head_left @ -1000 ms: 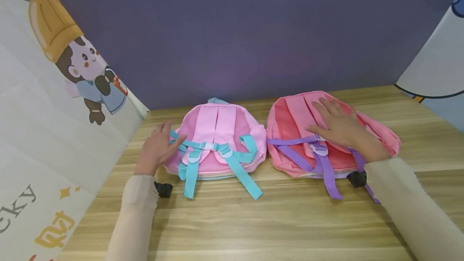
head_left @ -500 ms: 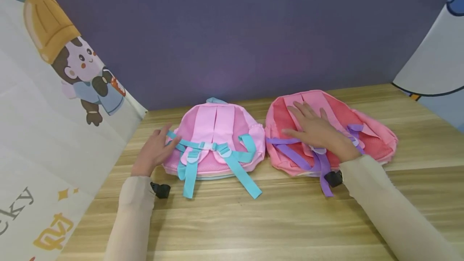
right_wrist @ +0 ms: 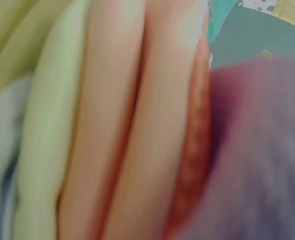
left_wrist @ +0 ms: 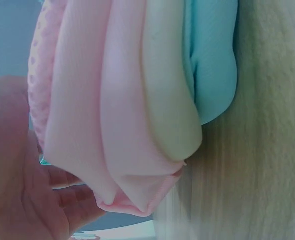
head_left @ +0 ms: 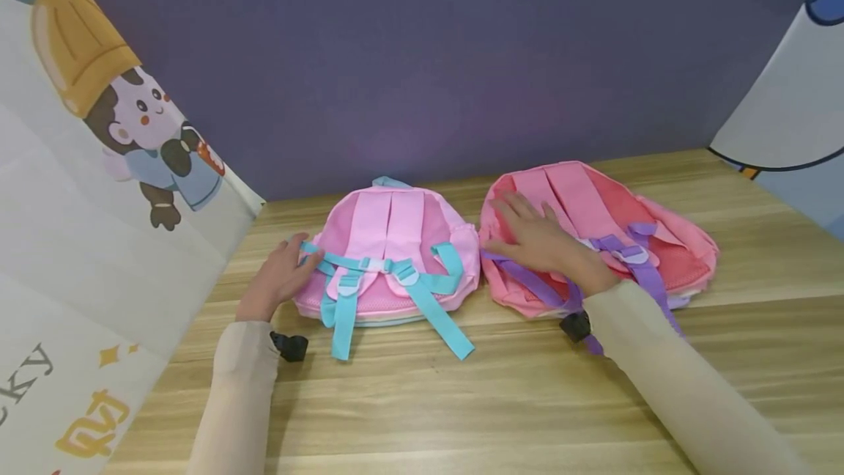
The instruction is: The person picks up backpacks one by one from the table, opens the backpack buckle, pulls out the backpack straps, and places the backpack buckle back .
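Note:
Two small backpacks lie side by side, straps facing up. The light pink backpack (head_left: 372,222) has turquoise straps (head_left: 438,317) and a small white buckle across its middle. At its left edge is my left hand (head_left: 275,277), fingers extended beside the side pocket; the left wrist view shows the palm (left_wrist: 17,175) near the bag's layered side (left_wrist: 122,100). My right hand (head_left: 543,239) spreads flat over the left part of the coral pink backpack (head_left: 583,196), covering some of its purple straps (head_left: 649,284). The right wrist view is blurred, with the coral bag's side (right_wrist: 152,115) close up.
Both bags stand on a wood-grain table (head_left: 422,402) against a dark purple-blue back panel (head_left: 422,57). White cartoon-printed sheets (head_left: 66,262) hang at the left and right. A black wrist device (head_left: 290,347) is on each forearm.
My right hand has slid leftward across the coral backpack, uncovering its right-hand strap. My left hand stays beside the light pink backpack. The whole head view has shifted slightly.

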{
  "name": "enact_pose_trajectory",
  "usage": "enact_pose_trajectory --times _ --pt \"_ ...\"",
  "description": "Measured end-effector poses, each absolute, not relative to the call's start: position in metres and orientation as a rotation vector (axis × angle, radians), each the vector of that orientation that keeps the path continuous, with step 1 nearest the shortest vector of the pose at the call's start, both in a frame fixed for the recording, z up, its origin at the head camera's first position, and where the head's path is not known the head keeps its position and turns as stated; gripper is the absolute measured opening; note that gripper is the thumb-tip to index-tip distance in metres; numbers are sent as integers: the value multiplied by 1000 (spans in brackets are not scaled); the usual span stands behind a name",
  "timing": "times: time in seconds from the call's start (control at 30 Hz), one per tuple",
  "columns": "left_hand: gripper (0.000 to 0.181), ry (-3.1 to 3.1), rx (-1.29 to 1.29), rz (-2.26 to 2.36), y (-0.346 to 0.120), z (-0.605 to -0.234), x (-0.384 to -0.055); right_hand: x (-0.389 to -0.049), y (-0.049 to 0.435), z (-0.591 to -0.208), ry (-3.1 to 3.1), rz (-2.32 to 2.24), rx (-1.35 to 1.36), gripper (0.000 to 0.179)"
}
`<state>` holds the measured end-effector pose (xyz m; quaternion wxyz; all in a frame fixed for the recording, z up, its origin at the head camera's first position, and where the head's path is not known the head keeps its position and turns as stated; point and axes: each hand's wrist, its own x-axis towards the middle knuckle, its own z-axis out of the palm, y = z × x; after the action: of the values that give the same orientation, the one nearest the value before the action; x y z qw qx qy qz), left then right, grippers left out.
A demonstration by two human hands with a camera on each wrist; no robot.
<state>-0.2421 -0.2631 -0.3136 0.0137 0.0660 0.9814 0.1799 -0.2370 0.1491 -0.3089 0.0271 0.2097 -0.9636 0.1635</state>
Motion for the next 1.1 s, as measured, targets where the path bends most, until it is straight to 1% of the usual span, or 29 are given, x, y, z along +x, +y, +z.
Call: enact_pose_trajectory --times 0.2,0.4,0.53,0.63,0.93,1.1 --pt "63 3051 242 579 -263 -314 -242 -238 133 -312 -2981 526 681 83" --pt "59 3049 252 570 -263 -315 -243 -238 119 -316 -2953 600 768 77" --pt "57 3048 267 564 -262 -316 -245 -238 111 -320 -2975 552 795 81" --pt "55 3050 280 565 -260 -316 -245 -237 108 -321 -3002 562 802 81" --pt "52 3078 273 544 -253 -316 -244 -233 102 -322 -3098 767 889 84" --pt "51 3071 278 550 -251 -315 -244 -232 103 -324 -3079 839 980 82"
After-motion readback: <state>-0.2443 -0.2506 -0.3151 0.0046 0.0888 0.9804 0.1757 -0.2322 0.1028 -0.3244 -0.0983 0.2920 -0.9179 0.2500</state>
